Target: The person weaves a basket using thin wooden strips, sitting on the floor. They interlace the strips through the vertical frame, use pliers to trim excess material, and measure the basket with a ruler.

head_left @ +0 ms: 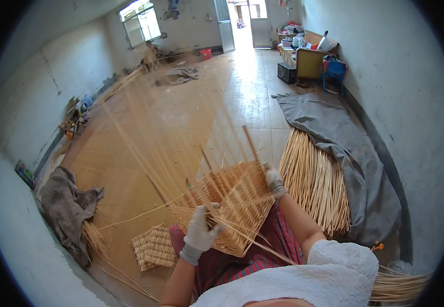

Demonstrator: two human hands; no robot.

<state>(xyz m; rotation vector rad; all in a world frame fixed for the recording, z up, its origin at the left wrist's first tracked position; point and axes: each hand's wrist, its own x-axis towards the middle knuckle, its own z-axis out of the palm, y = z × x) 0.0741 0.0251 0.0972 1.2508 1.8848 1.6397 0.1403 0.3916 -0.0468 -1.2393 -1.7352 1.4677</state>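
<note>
A partly woven wicker basket (250, 204) lies tilted across my lap, over a red and dark striped cloth (283, 233). Long upright stakes (153, 148) fan out from its far left side, blurred by motion. My left hand (200, 231), in a pale glove, is closed at the basket's near left edge, around thin wicker strands (252, 243); one runs from there toward the lower right. At the far right corner, my gloved right hand (274, 179) grips the basket's side, its fingers partly hidden.
Beside my right arm lies a large bundle of wicker rods (316, 179), partly under a grey cloth (329, 128). Small woven panels (155, 249) rest on the floor at left, near another grey cloth (66, 204). A wooden seat (311, 61) with piled items stands far right.
</note>
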